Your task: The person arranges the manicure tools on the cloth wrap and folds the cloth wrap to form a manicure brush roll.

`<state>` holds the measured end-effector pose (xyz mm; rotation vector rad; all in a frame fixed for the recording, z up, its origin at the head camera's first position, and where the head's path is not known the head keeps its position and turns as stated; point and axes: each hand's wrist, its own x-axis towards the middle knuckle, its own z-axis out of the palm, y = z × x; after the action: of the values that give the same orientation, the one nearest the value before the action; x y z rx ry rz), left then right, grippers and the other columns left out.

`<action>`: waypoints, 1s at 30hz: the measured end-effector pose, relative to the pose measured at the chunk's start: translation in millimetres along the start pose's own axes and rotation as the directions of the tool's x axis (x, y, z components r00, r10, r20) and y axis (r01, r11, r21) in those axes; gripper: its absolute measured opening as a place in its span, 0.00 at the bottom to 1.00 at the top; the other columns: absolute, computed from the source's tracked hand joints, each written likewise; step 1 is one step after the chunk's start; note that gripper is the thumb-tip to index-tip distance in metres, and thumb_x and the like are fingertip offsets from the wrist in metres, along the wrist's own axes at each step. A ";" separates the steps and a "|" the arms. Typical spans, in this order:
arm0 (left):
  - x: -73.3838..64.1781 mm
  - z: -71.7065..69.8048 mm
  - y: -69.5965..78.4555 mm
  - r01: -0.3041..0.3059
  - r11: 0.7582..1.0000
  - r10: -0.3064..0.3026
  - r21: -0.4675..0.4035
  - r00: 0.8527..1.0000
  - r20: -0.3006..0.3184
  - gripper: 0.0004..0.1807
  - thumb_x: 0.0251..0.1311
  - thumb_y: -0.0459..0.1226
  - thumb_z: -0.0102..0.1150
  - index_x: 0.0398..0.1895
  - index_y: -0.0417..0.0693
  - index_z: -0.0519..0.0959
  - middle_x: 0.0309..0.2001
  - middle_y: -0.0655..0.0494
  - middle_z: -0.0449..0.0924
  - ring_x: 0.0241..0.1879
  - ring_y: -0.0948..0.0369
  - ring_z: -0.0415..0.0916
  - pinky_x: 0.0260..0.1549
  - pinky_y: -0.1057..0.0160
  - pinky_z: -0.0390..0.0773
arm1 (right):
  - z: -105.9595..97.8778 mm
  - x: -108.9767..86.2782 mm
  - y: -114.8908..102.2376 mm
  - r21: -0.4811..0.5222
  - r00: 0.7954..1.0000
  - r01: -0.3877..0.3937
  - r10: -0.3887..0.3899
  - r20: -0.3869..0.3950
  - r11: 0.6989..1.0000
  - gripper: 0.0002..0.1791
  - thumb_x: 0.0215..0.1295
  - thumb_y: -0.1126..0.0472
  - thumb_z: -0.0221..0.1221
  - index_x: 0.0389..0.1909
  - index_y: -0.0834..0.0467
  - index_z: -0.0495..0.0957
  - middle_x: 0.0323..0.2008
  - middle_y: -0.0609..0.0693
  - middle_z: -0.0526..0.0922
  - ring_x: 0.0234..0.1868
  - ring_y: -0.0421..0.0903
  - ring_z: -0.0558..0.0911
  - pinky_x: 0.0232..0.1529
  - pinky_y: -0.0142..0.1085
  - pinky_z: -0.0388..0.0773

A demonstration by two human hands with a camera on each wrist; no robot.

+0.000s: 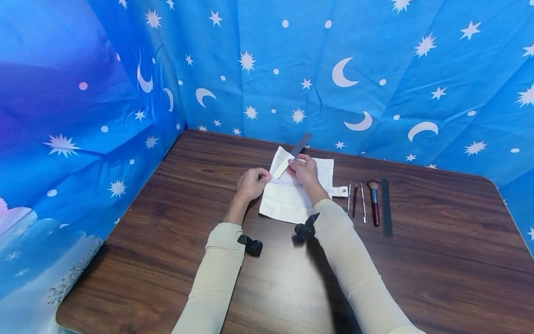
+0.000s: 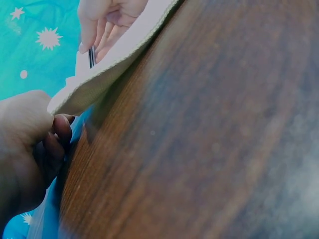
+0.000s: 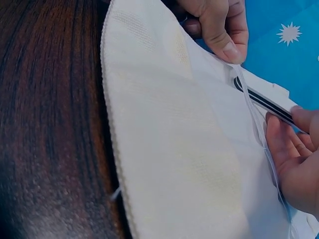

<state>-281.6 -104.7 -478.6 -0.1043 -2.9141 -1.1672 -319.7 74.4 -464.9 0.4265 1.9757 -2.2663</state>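
A white cloth roll-up pouch lies unfolded on the table, a stitched pocket edge running across it. At the left end of that edge, my left hand pinches the cloth between thumb and fingers, lifting the side a little in the left wrist view. My right hand holds a flat grey nail file between thumb and fingers, slanted over the pouch. In the right wrist view, the rounded end of the file, with its striped edge, is right at the pocket's lip, near my left thumb.
Right of the pouch's snap strap lie a thin metal tool, a slim dark red tool, a metal cuticle pusher, a makeup brush and a dark nail file. A blue star-patterned cloth hangs behind the wooden table.
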 end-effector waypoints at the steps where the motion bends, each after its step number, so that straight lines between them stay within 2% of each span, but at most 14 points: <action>1: -0.1 0.0 0.0 0.002 1.000 -0.002 -0.001 1.000 -0.001 0.09 0.72 0.44 0.57 0.42 0.52 0.85 0.45 0.53 0.87 0.47 0.53 0.80 0.55 0.47 0.74 | -0.1 0.2 -0.2 -0.003 1.000 -0.005 0.005 0.007 1.000 0.26 0.70 0.69 0.59 0.67 0.66 0.65 0.28 0.42 0.81 0.24 0.32 0.82 0.29 0.22 0.79; 11: -0.9 1.5 -0.2 0.018 1.000 -0.018 0.003 1.000 -0.011 0.08 0.72 0.44 0.57 0.41 0.53 0.84 0.45 0.54 0.87 0.47 0.53 0.80 0.57 0.46 0.73 | -3.7 0.7 -0.2 -0.095 0.990 -0.038 0.051 0.130 0.995 0.27 0.71 0.69 0.58 0.69 0.67 0.64 0.25 0.40 0.82 0.22 0.32 0.83 0.29 0.22 0.79; 20: -1.8 3.2 1.4 0.016 1.000 -0.016 0.003 1.000 -0.024 0.08 0.72 0.43 0.57 0.40 0.53 0.84 0.44 0.54 0.87 0.46 0.53 0.80 0.55 0.46 0.73 | -7.4 1.7 -3.1 -0.205 0.968 -0.040 0.089 0.236 0.978 0.26 0.72 0.68 0.57 0.67 0.71 0.64 0.22 0.38 0.82 0.23 0.32 0.83 0.29 0.21 0.79; 28: -1.4 4.4 3.5 0.018 1.000 -0.017 0.019 0.999 -0.047 0.07 0.71 0.43 0.57 0.39 0.54 0.83 0.42 0.55 0.87 0.45 0.53 0.81 0.54 0.46 0.74 | -10.3 3.4 -2.7 -0.246 0.936 0.022 0.066 0.346 0.969 0.30 0.72 0.70 0.56 0.71 0.68 0.56 0.24 0.37 0.83 0.26 0.32 0.84 0.33 0.22 0.80; 30: -1.3 4.5 3.5 0.023 1.000 -0.022 0.021 0.999 -0.048 0.07 0.71 0.43 0.58 0.39 0.54 0.83 0.42 0.56 0.87 0.45 0.53 0.81 0.54 0.46 0.74 | -10.2 3.6 -2.2 -0.243 0.934 0.029 0.060 0.351 0.970 0.31 0.72 0.70 0.56 0.71 0.67 0.56 0.25 0.37 0.83 0.27 0.32 0.85 0.34 0.23 0.81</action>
<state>-280.0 -99.1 -479.5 -0.0434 -2.8927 -1.1243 -322.3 85.2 -464.9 0.0017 2.0074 -1.8867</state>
